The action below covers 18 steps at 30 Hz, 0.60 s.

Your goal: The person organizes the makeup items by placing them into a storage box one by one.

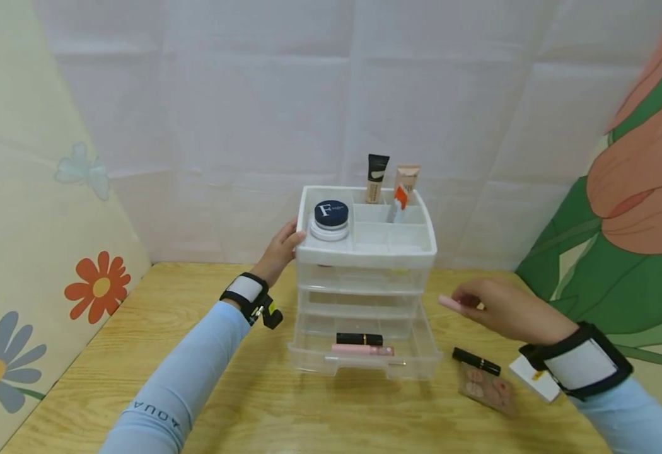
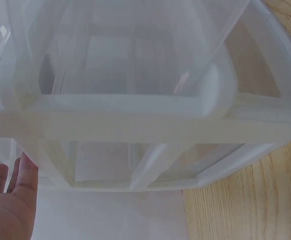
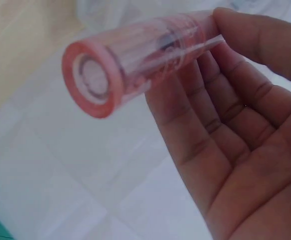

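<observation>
My right hand (image 1: 504,309) pinches a pink lip gloss tube (image 3: 135,62) between thumb and fingers, to the right of a white, clear-drawered organizer (image 1: 365,260). The tube's clear pink end points away from the palm in the right wrist view. My left hand (image 1: 278,252) rests against the organizer's left side near its top, its fingers fairly straight in the left wrist view. The bottom drawer (image 1: 416,366) is pulled out. A black lipstick-like tube (image 1: 359,339) and a pink tube (image 1: 359,349) lie inside it.
In the organizer's top tray stand a dark-lidded jar (image 1: 331,214), a black-capped tube (image 1: 375,178) and a peach tube (image 1: 407,176). On the table (image 1: 240,403), a black tube (image 1: 476,361), an eyeshadow palette (image 1: 485,389) and a white box (image 1: 535,378) lie right of the drawer.
</observation>
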Available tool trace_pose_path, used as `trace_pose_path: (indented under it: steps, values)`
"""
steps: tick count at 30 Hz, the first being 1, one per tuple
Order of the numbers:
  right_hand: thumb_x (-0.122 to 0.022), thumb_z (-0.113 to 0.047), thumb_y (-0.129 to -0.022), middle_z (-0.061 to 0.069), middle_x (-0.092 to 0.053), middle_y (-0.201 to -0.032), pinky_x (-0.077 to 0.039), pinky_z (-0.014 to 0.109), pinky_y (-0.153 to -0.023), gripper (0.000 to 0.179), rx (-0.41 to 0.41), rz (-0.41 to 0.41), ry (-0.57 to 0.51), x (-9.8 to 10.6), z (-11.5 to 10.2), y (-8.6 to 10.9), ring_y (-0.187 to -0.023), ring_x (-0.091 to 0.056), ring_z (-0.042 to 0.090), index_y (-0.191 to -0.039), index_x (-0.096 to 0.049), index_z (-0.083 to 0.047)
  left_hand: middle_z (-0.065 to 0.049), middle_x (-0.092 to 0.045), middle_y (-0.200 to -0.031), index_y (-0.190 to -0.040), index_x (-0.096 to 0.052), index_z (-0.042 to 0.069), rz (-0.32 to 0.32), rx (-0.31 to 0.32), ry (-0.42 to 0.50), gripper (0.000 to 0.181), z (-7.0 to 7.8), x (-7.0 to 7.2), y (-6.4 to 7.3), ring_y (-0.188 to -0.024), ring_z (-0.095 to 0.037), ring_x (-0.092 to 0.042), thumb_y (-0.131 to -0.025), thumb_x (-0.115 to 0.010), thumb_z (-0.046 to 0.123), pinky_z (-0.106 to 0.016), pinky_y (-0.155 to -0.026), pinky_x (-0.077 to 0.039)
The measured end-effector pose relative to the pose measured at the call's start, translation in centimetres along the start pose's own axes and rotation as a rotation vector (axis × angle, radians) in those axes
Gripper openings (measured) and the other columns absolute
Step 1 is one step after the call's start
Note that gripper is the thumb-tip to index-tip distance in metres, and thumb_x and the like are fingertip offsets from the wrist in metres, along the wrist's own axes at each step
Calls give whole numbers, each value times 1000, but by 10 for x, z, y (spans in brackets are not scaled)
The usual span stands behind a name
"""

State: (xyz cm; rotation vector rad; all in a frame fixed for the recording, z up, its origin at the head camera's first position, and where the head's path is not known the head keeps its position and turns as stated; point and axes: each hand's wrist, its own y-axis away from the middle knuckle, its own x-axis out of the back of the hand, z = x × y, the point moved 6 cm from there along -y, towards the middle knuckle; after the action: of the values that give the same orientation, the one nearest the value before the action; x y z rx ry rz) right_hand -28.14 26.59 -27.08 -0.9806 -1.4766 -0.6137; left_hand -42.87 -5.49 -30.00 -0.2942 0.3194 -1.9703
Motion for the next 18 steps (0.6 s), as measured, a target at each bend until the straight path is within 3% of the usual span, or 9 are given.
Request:
trace_pose_path:
  steps: [8, 18]
  values:
    - [-69, -17, -90, -14, -61, -80, -48, 28, -60, 2, 79, 22, 41, 8, -37, -16, -69, -54, 2, -92, -71, -17, -20, -32, -151, -153, -22, 3, 8, 0, 10, 65, -2, 3, 1, -129, -33, -40, -96, -41, 28, -49, -107, -34]
    - [-63, -19, -95, -10, -58, -72, -44, 24, -54, 13, 134, -68, -47, -9, -67, -51, -60, -48, 3, -83, -68, -17, -21, -35, -149, -152, -25, 2, 7, -28, 5, 66, -1, 2, -1, -126, -32, -43, -94, -42, 29, -49, -104, -37]
